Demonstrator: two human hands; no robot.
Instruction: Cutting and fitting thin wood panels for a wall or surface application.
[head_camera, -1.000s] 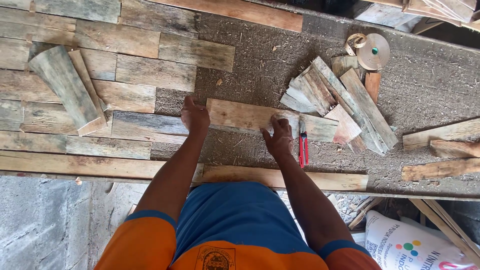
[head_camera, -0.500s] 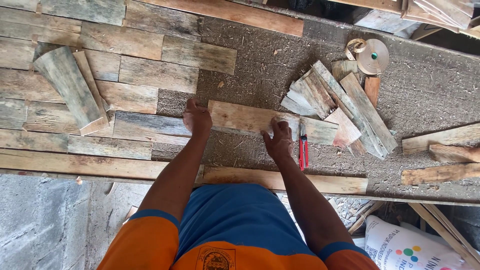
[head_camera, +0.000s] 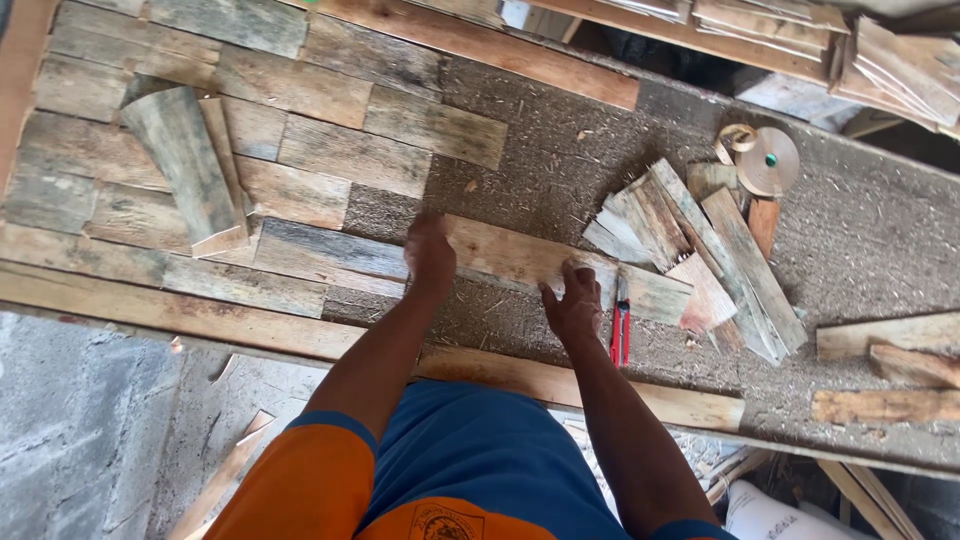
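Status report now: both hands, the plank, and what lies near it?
Left hand and right hand flat on pale wooden plank. Plank lies on the particle board. Red-handled tool beside right hand.

There is one view only — a camera worn on the person's head, looking almost straight down over the chest and both forearms. It sits close, at about arm's length above the table (head_camera: 880, 230), whose near edge crosses the lower part of the picture. The far edge lies along the top. At the lower left the view drops past the table to a grey block wall (head_camera: 70, 420) and the floor — with no second view to overlap.
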